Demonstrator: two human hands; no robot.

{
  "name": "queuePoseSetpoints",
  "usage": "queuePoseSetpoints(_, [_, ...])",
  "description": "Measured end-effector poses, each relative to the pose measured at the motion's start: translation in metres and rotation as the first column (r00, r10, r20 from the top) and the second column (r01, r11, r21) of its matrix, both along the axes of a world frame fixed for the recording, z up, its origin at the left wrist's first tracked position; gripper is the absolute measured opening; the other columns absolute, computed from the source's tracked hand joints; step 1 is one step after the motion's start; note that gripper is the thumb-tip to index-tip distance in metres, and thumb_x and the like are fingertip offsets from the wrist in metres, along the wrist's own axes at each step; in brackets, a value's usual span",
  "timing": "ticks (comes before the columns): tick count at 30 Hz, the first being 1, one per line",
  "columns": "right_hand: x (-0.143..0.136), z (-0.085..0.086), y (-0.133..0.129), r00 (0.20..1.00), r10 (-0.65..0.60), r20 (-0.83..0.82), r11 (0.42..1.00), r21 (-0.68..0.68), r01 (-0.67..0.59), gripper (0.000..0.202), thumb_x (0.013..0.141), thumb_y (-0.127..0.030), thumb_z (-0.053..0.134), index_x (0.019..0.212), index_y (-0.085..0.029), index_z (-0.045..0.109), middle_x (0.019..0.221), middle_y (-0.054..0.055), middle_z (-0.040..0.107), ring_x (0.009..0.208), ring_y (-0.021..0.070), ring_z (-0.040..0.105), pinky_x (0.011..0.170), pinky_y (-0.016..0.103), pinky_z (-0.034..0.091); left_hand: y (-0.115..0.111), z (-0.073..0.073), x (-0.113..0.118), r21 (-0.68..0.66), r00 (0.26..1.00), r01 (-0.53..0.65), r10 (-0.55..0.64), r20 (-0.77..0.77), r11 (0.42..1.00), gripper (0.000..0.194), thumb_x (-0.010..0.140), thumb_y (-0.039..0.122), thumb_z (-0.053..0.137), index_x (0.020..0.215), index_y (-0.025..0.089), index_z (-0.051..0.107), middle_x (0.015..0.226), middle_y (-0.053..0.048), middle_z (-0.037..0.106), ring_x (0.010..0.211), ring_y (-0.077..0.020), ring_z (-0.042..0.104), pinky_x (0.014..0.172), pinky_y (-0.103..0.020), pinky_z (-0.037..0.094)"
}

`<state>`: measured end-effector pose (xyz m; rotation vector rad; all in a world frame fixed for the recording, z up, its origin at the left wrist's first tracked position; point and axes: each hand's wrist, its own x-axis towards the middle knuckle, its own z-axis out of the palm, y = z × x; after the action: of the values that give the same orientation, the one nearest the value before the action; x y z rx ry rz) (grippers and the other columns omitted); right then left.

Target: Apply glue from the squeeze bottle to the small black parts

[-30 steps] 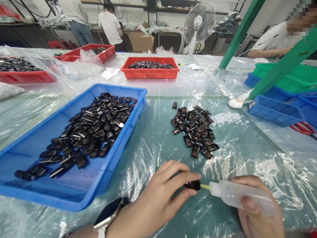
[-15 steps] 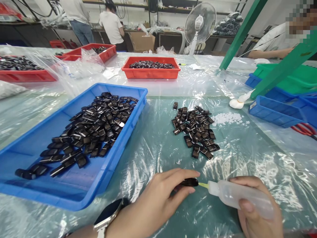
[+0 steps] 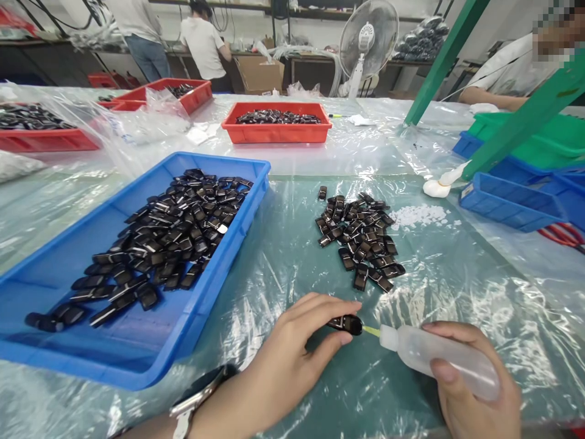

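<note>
Between the thumb and fingers of my left hand [image 3: 297, 347] is a small glossy black plastic part [image 3: 348, 324], its rounded end facing right. My right hand [image 3: 479, 378] is wrapped round a translucent squeeze bottle [image 3: 443, 356] lying nearly level. The bottle's thin yellow-green nozzle [image 3: 371, 331] points left, its tip at the rounded end of the black part; whether they touch is hard to tell. Beyond my hands lies a loose pile of similar black parts [image 3: 361, 238] on the plastic-covered green mat [image 3: 274, 262].
At left stands a blue tray [image 3: 214, 311] heaped with black parts. Small white pieces [image 3: 423, 216] lie right of the pile, near a white cloth bundle [image 3: 436, 188]. A red bin [image 3: 276, 134] is behind. Blue bins [image 3: 509, 207], red-handled pliers [image 3: 564, 233] and a green post [image 3: 512, 128] stand right.
Both hands have shifted slightly left and up. The black part has turned in my left fingers, so more of its face shows. The nozzle stays at its end.
</note>
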<state>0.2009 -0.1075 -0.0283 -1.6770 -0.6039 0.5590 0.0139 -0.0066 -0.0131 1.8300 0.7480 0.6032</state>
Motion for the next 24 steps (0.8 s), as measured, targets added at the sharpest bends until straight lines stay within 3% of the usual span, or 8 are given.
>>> queuePoseSetpoints(7, [0.03, -0.024, -0.007, 0.98, 0.166, 0.114, 0.984, 0.054, -0.173, 0.041, 0.067, -0.057, 0.08, 0.086, -0.024, 0.065, 0.079, 0.008, 0.058, 0.061, 0.0228, 0.056, 0.044, 0.032, 0.047, -0.002, -0.001, -0.001, 0.118, 1.0, 0.018, -0.021, 0.02, 0.993, 0.049, 0.1, 0.02, 0.057, 0.14, 0.046, 0.047, 0.116, 0.004, 0.066, 0.103, -0.0173, 0.06, 0.086, -0.031, 0.051])
queuePoseSetpoints(24, [0.036, -0.027, -0.008, 0.983, 0.172, 0.069, 0.982, 0.064, -0.176, 0.047, 0.067, -0.064, 0.077, 0.084, -0.023, 0.063, 0.075, 0.006, 0.056, 0.057, 0.0198, 0.055, 0.043, 0.029, 0.044, -0.004, 0.001, -0.003, 0.129, 0.997, 0.05, -0.058, 0.06, 0.99, 0.045, 0.1, 0.016, 0.056, 0.139, 0.039, 0.049, 0.121, 0.002, 0.065, 0.109, -0.016, 0.059, 0.087, -0.028, 0.051])
